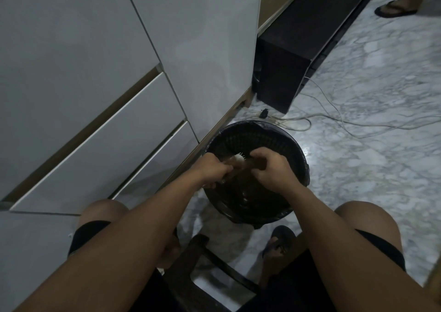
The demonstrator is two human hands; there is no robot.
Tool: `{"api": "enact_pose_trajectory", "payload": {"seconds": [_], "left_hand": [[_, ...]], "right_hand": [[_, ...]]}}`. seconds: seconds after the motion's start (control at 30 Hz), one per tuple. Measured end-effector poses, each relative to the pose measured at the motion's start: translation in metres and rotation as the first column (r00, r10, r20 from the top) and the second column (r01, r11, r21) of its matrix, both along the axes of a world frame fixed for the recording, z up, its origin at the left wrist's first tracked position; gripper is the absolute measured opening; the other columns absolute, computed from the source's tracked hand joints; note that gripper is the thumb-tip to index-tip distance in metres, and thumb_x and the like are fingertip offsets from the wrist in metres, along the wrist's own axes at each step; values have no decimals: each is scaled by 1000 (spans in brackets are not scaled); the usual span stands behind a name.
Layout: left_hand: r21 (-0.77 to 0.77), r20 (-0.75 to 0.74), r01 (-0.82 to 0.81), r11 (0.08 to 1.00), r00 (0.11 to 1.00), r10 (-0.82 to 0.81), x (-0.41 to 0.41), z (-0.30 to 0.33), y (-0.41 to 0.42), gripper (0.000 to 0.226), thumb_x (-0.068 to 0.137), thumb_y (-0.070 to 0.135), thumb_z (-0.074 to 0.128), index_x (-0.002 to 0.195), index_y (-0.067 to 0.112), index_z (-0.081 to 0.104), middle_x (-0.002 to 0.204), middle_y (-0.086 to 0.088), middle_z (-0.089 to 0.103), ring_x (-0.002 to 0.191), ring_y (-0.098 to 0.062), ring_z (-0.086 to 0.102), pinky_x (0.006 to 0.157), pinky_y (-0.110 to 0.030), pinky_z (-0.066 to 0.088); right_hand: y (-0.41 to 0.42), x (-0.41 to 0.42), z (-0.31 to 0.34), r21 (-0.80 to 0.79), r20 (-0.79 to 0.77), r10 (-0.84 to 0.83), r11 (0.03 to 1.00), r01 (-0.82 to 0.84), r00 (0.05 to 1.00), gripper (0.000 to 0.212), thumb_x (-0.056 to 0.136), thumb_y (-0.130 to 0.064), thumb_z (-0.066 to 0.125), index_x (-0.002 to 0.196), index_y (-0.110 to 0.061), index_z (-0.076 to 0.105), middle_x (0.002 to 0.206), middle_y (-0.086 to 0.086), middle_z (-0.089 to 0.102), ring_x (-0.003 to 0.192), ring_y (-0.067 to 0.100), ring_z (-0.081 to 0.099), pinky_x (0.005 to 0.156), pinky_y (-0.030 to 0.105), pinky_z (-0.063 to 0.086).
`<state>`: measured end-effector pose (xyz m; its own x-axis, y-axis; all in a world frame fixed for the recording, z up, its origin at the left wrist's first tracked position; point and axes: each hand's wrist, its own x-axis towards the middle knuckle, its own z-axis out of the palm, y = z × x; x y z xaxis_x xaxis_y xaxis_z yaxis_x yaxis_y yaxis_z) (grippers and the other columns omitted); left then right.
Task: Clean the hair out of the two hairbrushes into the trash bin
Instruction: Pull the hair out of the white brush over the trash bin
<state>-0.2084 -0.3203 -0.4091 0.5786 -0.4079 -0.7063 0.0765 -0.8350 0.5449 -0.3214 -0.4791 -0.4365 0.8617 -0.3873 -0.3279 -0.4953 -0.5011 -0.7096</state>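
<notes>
Holding the hairbrush (71,163) over the trash bin (301,158), left hand (210,168) clasping its handle; right hand (270,170) pinching at bristles; pull hair straight off.

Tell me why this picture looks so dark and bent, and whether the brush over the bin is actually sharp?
Head view: dim indoor light, so the trash bin interior is nearly black; the wide-angle lens bows the cabinet edges; soft glare sits on the marble floor; the hairbrush between the left hand and right hand is small and slightly soft, only its pale bristles readable.
</notes>
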Motion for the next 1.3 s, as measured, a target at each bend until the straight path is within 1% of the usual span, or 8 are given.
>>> {"api": "enact_pose_trajectory", "payload": {"seconds": [0.2,0.37,0.6,0.77,0.93,1.1,1.2,1.3], "left_hand": [[-54,-103,-98,994,990,92,2,5,-10,18,87,21,62,91,4,67,76,-12,68,45,-16,53,43,-23,42],[-64,-89,-97,993,992,91,5,2,-10,18,90,22,63,90,4,67,77,-11,67,48,-16,55,46,-25,45],[-30,-67,-111,993,992,109,16,-3,11,21,93,19,62,97,-1,69,77,-13,68,45,-15,51,37,-20,36],[-36,-43,-96,995,995,94,12,-4,12,22,91,20,64,87,0,70,65,-8,64,47,-17,53,42,-24,38],[-44,-93,-106,993,990,101,5,3,1,14,86,14,60,91,4,68,72,-10,63,52,-18,55,42,-23,41],[-51,-84,-71,996,994,67,3,2,-6,14,85,15,59,89,4,68,75,-11,64,57,-20,58,48,-26,45],[-46,-62,-61,997,996,58,1,2,-8,16,87,15,58,78,6,67,70,-10,63,53,-21,56,53,-31,46],[-24,-18,-15,1000,1000,15,1,2,-7,20,92,18,56,88,4,69,68,-7,60,50,-18,54,49,-28,43]], "right_hand": [[20,-2,-1,25,8,66,997,-66,998,93,69,-25,83,145,-26,30,135,9,54,123,26,53,103,43,46],[18,-4,1,-205,227,-2,977,49,974,41,88,-8,61,128,-13,53,95,18,71,88,36,68,79,42,55],[-6,-3,12,-227,12,-138,964,137,990,33,81,1,49,98,-14,73,89,15,71,88,35,65,79,37,53],[-6,0,2,-34,-44,-82,996,81,996,37,82,-2,58,112,-23,68,105,6,68,101,25,63,87,34,51],[9,2,9,223,79,54,972,-70,995,74,68,-15,68,138,-28,48,141,1,46,126,16,43,107,38,39],[13,2,-4,-105,177,156,985,-139,972,53,77,-24,69,129,-30,59,136,-3,57,133,19,43,111,44,34],[11,4,-14,-378,274,207,921,-93,939,23,84,-17,65,103,-24,75,104,-2,75,105,18,64,98,45,47],[2,3,-15,-443,182,136,895,-42,974,24,89,-20,53,90,-31,76,79,-9,73,83,13,67,91,45,49]]}}
